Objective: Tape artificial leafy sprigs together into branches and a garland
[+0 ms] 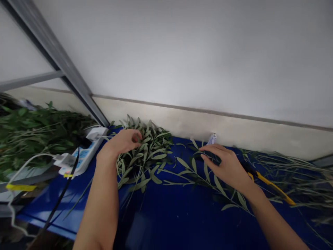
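Note:
My left hand point(127, 140) reaches over the left side of a pile of leafy branches point(148, 146) by the wall. Its fingers are curled, with a small gap between fingertips and thumb, and leaves touch or lie just behind them. To the right, my right hand point(223, 163) hovers above a loose leafy sprig point(208, 173) on the blue tabletop point(177, 215). Thumb and forefinger stand slightly apart, close to a narrow leaf; I see nothing gripped there. Yellow-handled scissors or cutters point(275, 187) lie beside my right wrist, partly hidden by it.
A white power strip point(84, 152) with plugs and cables stands at the left edge of the table. Beyond it is a heap of greener foliage point(39, 135). Thin stripped stems point(293, 173) spread on the right. A pale wall point(182, 62) closes off the back.

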Demonstrator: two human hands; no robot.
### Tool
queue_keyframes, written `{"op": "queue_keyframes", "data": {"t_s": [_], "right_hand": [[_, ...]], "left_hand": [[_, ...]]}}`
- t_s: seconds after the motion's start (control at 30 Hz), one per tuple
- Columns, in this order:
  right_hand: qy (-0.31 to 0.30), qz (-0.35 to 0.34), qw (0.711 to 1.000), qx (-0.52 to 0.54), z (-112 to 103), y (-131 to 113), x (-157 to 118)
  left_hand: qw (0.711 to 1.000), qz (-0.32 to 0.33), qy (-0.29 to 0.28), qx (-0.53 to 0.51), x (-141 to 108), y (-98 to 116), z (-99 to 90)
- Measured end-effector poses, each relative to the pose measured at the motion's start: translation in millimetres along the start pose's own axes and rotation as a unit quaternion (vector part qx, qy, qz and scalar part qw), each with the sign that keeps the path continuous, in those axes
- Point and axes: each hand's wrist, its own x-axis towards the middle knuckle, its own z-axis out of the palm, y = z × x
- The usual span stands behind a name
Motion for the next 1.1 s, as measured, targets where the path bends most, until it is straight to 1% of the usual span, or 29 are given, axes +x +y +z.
{"op": "queue_keyframes", "data": {"t_s": [0.07, 0.13, 0.23, 0.3, 0.37, 0.5, 0.57, 0.67, 0.73, 0.8, 0.83, 0.87, 0.9, 0.97, 1.0, 1.03, 1.1], "right_hand": [[-0.053, -0.003, 0.998, 0.034, 10.1, -15.0, 11.9], [-0.087, -0.018, 0.994, 0.055, 22.4, -27.3, 24.7], [-0.108, -0.054, 0.990, 0.077, 41.6, -41.5, 42.5], [-0.109, -0.068, 0.988, 0.085, 54.1, -49.9, 52.9], [-0.098, -0.059, 0.989, 0.094, 67.1, -58.7, 62.8], [-0.080, 0.008, 0.986, 0.143, 96.6, -77.6, 82.5], [-0.091, 0.026, 0.982, 0.164, 112.6, -85.4, 91.2], [-0.134, 0.017, 0.974, 0.181, 134.2, -92.2, 100.8], [-0.160, 0.010, 0.966, 0.202, 143.6, -93.8, 104.9], [-0.162, 0.012, 0.961, 0.224, 147.4, -94.7, 108.3], [-0.159, 0.022, 0.957, 0.243, 147.4, -95.1, 110.2], [-0.155, 0.044, 0.947, 0.277, 146.5, -95.5, 112.2], [-0.148, 0.079, 0.930, 0.326, 145.5, -95.7, 114.6], [-0.128, 0.162, 0.881, 0.425, 144.8, -95.1, 120.2], [-0.116, 0.195, 0.859, 0.460, 145.9, -94.2, 123.1], [-0.104, 0.215, 0.845, 0.478, 148.0, -92.9, 125.8], [-0.088, 0.218, 0.843, 0.483, 154.4, -89.7, 129.9]], "left_hand": [[1.000, 0.007, -0.021, 0.004, -2.9, -11.5, -1.7], [0.999, 0.015, -0.032, 0.007, -2.8, -22.0, -2.1], [0.999, 0.034, -0.035, 0.005, 1.2, -32.4, -2.8], [0.998, 0.056, -0.022, 0.004, 3.3, -33.5, -5.4], [0.997, 0.078, 0.003, 0.004, 2.8, -30.1, -10.4], [0.993, 0.099, 0.057, 0.001, -8.3, -20.1, -25.6], [0.988, 0.107, 0.114, -0.013, -18.1, -18.3, -33.4], [0.972, 0.119, 0.194, -0.060, -32.6, -19.3, -41.3], [0.962, 0.119, 0.227, -0.093, -38.6, -18.8, -42.9], [0.951, 0.121, 0.260, -0.118, -40.4, -14.4, -42.0], [0.949, 0.124, 0.263, -0.121, -40.2, -10.5, -40.9], [0.951, 0.129, 0.254, -0.120, -39.4, -5.5, -39.7], [0.956, 0.136, 0.234, -0.115, -38.5, 0.1, -38.5], [0.965, 0.155, 0.186, -0.100, -37.1, 11.4, -36.6], [0.967, 0.164, 0.171, -0.092, -36.9, 16.0, -36.2], [0.967, 0.173, 0.166, -0.086, -37.1, 19.6, -36.2], [0.962, 0.192, 0.182, -0.071, -38.9, 22.9, -37.6]]}}
